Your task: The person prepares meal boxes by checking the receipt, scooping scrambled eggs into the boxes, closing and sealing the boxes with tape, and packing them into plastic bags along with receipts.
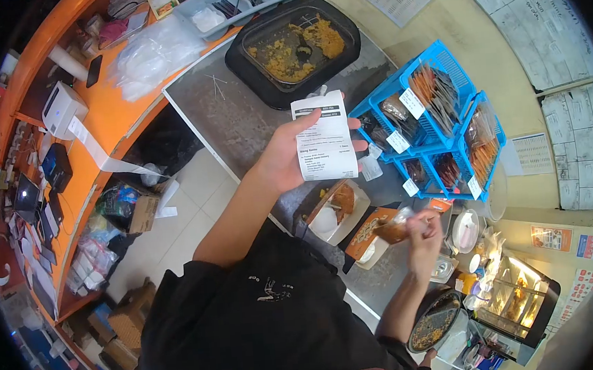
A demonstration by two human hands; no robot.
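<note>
My left hand (288,158) is closed around a printed paper receipt (326,142), thumb across its upper left edge and fingertips showing at its right. My right hand (424,234) pinches the top of a small clear plastic bag (394,228) with brown contents. Beneath the bag is an orange and black printed food box (367,235). Left of that, an open paper box (358,215) holds white rice and a brown piece of food.
A black tray (246,58) with yellow-brown food remains lies at the back of the metal counter (211,101). Blue baskets (421,150) of packets stand at the right. A receipt printer (64,108) sits on the orange desk. Farther right are a black pan (417,341) and a lit glass cabinet (517,297).
</note>
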